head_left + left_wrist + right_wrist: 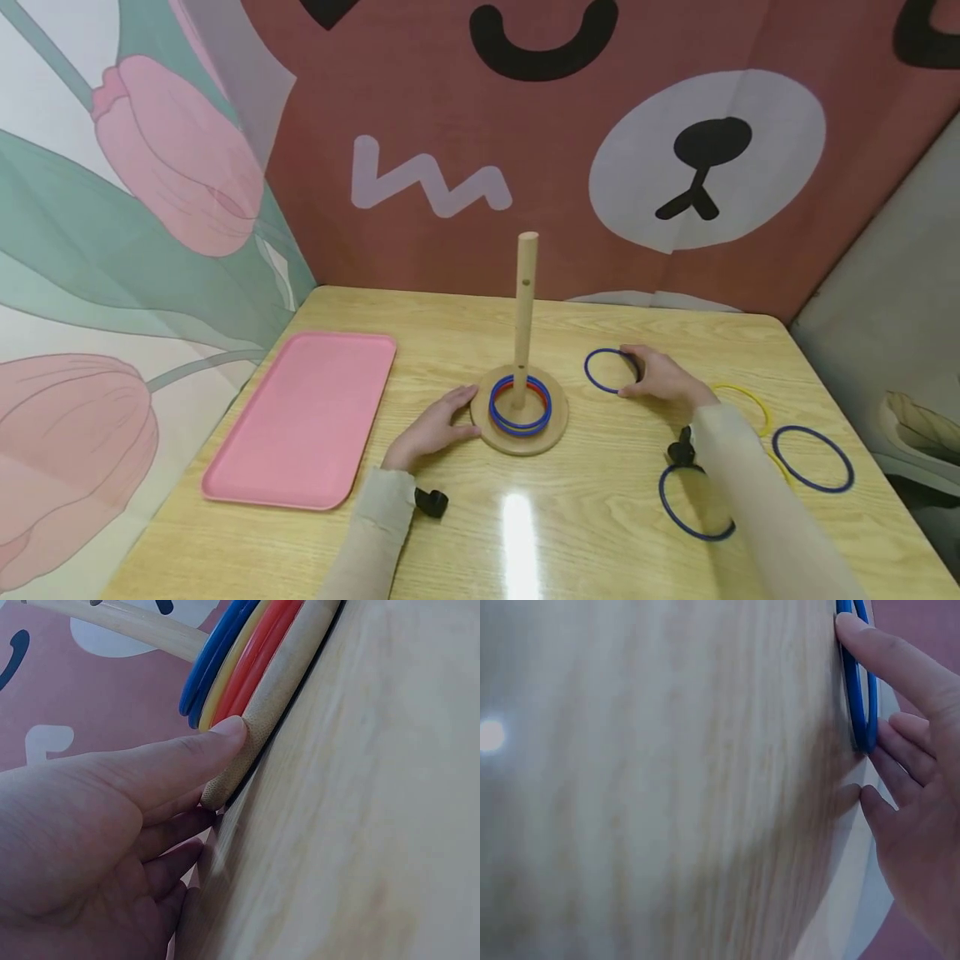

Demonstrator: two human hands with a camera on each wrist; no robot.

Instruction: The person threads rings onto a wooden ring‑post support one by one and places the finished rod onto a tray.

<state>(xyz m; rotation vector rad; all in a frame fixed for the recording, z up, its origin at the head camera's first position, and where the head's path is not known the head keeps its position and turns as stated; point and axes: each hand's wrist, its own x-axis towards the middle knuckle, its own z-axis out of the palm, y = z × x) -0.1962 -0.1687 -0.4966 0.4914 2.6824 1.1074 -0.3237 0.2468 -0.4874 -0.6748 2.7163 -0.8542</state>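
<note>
A round wooden base [558,417] with an upright wooden post [525,317] stands mid-table. Blue rings [212,664], a yellow ring [229,667] and red rings [259,664] lie stacked around the post's foot. My left hand [435,429] rests against the base's left edge, thumb touching the rim and fingers loosely spread. To the right of the stand, my right hand [662,377] holds a blue ring [587,371] by its right side, thumb at the near edge, fingers at the far edge. That ring is at table level; whether it is lifted I cannot tell.
At the left lies a pink tray [300,417]. Near my right forearm are a blue ring [678,522], another blue ring [851,471] and a yellow ring [761,404]; another yellow one is partly hidden by the sleeve. A printed cloth [420,100] hangs behind the table.
</note>
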